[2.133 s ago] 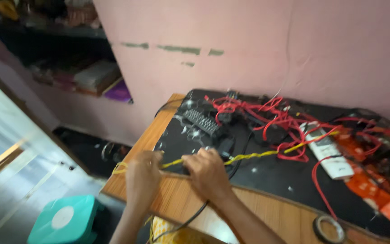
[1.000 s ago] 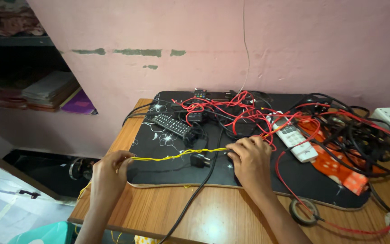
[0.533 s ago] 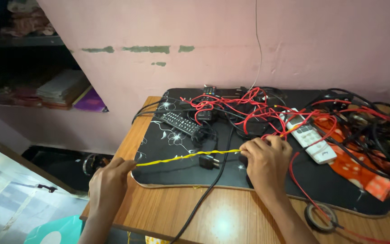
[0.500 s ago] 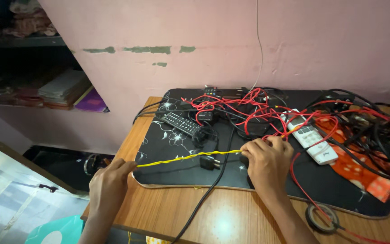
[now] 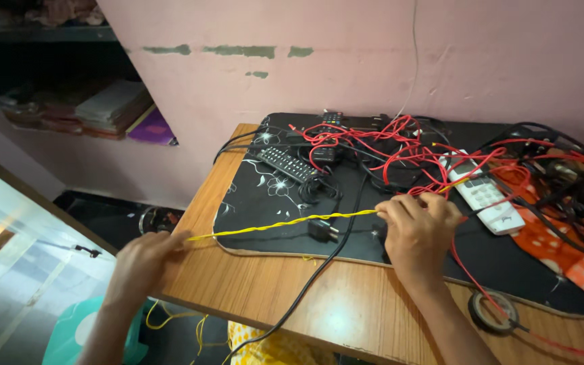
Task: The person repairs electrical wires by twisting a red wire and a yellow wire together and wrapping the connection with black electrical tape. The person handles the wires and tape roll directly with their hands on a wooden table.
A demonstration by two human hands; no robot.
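A twisted yellow wire runs taut across the front of a black mat on a wooden table. My left hand pinches its left end just past the table's left edge. My right hand grips the wire's other end over the mat, beside a tangle of red wires. More yellow wire hangs in loops below the table under my left hand.
A black remote, a white remote, a black plug with a cable running off the front edge, a tape roll and an orange cloth lie on the table. A pink wall stands behind. Shelves with books are at left.
My hands have drawn apart along the yellow wire. The left hand moved off past the table's left edge, stretching the wire straighter and longer; the right hand stayed over the mat.
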